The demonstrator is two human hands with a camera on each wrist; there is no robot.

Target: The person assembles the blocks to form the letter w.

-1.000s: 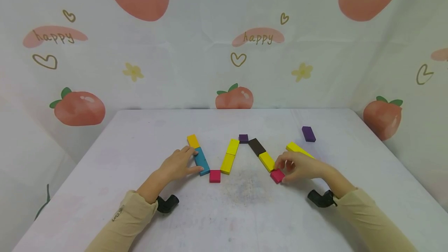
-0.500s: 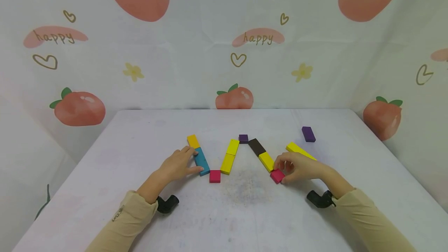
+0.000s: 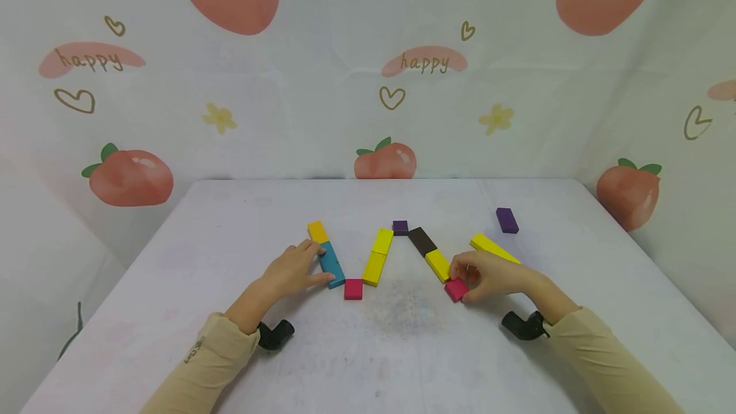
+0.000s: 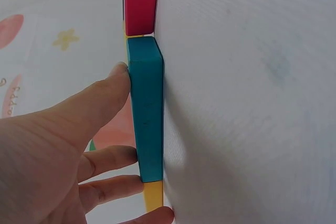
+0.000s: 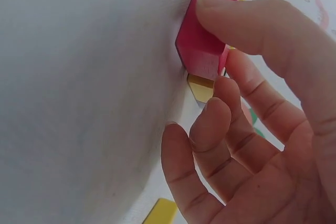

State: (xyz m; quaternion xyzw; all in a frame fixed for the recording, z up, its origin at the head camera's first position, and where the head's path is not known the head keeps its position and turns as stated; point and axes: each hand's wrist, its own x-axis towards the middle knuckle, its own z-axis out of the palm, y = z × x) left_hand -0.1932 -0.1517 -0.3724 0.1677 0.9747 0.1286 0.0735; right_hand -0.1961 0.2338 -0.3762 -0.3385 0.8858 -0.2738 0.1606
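In the head view my left hand (image 3: pixel 294 268) rests on a blue block (image 3: pixel 331 266); its thumb and several fingertips touch the block in the left wrist view. A yellow-orange block (image 3: pixel 317 231) adjoins the blue one's far end, and a red block (image 3: pixel 353 289) lies by its near end. My right hand (image 3: pixel 489 272) pinches another red block (image 5: pixel 202 38), thumb on one face and index finger behind. That block sits at the near end of a yellow block (image 3: pixel 438 266), which continues a dark brown block (image 3: pixel 422 241).
Two yellow blocks (image 3: pixel 374 269) form a slanted line mid-table, with a small purple block (image 3: pixel 400 228) at its far end. Beyond my right hand lie a long yellow piece (image 3: pixel 493 247), partly hidden, and a purple block (image 3: pixel 507 220). Black wrist cameras (image 3: pixel 522 326) hang below the sleeves.
My right wrist has shifted slightly left, and the red block in that hand has turned or moved very slightly. My left hand and the other blocks stay put.
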